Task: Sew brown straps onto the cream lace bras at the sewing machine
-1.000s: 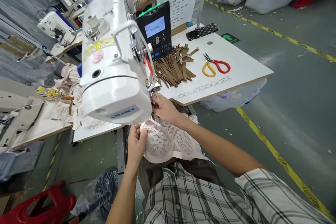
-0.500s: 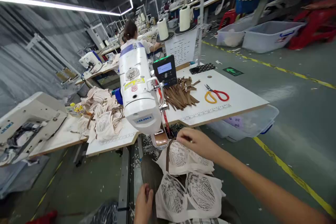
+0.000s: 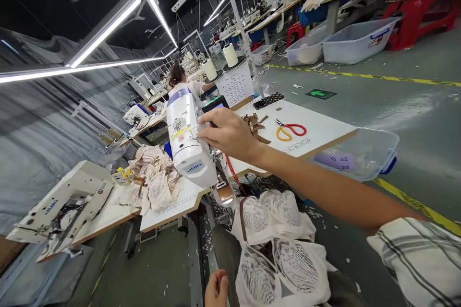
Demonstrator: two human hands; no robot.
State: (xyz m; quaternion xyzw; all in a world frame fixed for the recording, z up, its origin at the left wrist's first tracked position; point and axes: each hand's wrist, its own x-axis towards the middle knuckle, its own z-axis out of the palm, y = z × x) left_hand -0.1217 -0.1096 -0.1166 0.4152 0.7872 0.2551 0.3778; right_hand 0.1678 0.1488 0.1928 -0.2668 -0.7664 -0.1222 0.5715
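Observation:
My right hand (image 3: 230,134) is raised at the side of a white sewing machine (image 3: 190,153). Its thumb and fingers are bent towards each other, and whatever they pinch is too fine to make out. Low in the view, my left hand (image 3: 216,289) hangs beside my leg with its fingers curled and nothing visible in them. Pale lace bras (image 3: 284,273) lie across my lap, just right of that hand. A brown strip (image 3: 242,218) runs down the upper one, close under the machine's front end. My right forearm hides part of the tabletop.
Yellow-and-red scissors (image 3: 290,130) and brown strips (image 3: 254,124) lie on the machine table (image 3: 324,127). More pale bras (image 3: 158,187) are heaped to the left, near a second sewing machine (image 3: 68,204). A clear plastic bin (image 3: 363,158) sits below the table's right side. A person (image 3: 183,84) works ahead.
My right hand has risen from above the bras to the machine's side. The view has shifted, and my left hand stays low by my leg.

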